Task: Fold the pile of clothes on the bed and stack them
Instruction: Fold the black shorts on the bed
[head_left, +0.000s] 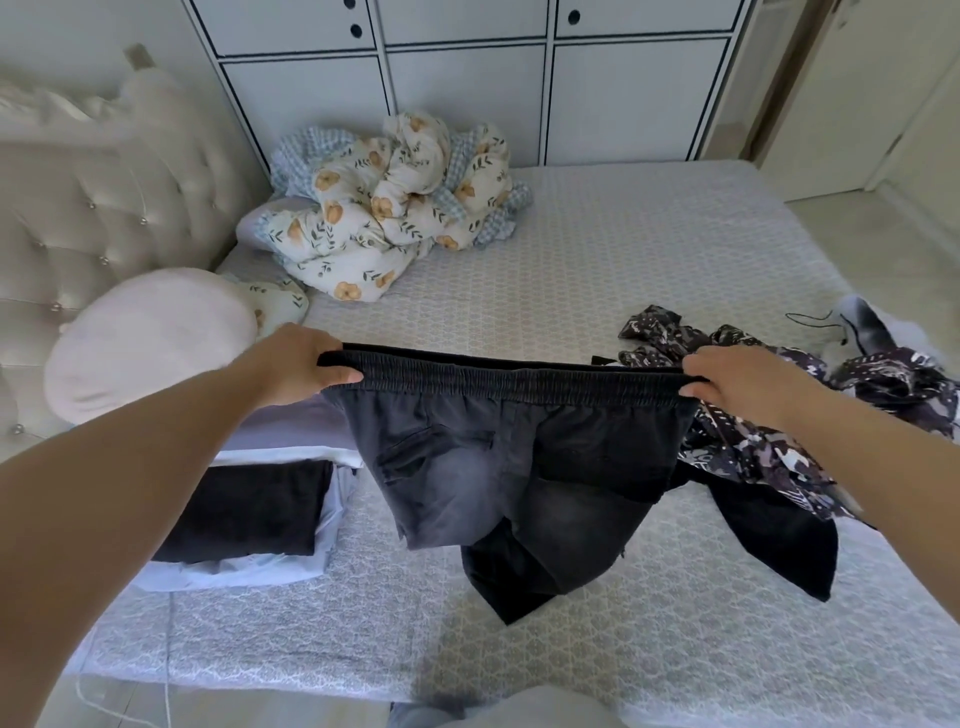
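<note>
Patterned grey bed (597, 270), white wardrobe (467, 78) behind. Fingers curled and pinching the elastic waistband at both ends, left hand (298, 364) and right hand (737, 382), holding dark grey shorts (514, 467) stretched over the near middle. Folded stack (249, 519) near left, unfolded patterned clothes (753, 415) right, floral duvet (384, 208) far.

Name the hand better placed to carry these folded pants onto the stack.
Left, probably. The left hand grips the waistband of the pants on the side nearest the stack, which lies below it. The right hand grips the far end, by the unfolded pile.
</note>
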